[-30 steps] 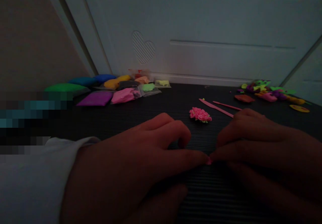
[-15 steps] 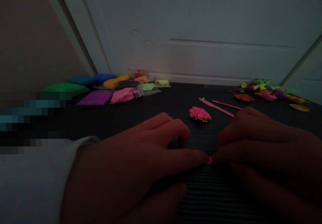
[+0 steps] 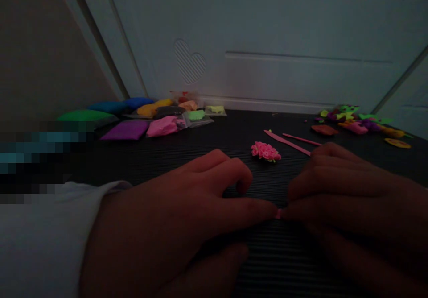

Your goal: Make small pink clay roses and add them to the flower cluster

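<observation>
A tiny piece of pink clay (image 3: 278, 213) lies low over the dark ribbed tabletop, between the fingertips of both hands. From the left, my left hand (image 3: 187, 213) reaches in palm down and touches the clay with its stretched index fingertip. Its thumb stays apart below, and the other fingers are bent. My right hand (image 3: 347, 200) has its fingers curled together, with the leading fingertip at the clay's right side; its thumb is mostly in shadow. Just beyond the hands sits a cluster of small pink clay roses (image 3: 265, 151) with green leaf bits.
Two pink modelling tools (image 3: 288, 142) lie behind my right hand. Clay packets, among them a purple packet (image 3: 126, 130) and a pink packet (image 3: 165, 126), are grouped at the back left. Colourful clay pieces (image 3: 354, 122) lie back right. A white panelled door (image 3: 254, 30) stands behind the table.
Both hands keep almost the same place. The right fingertips have shifted very slightly left at the pink clay; everything else is still.
</observation>
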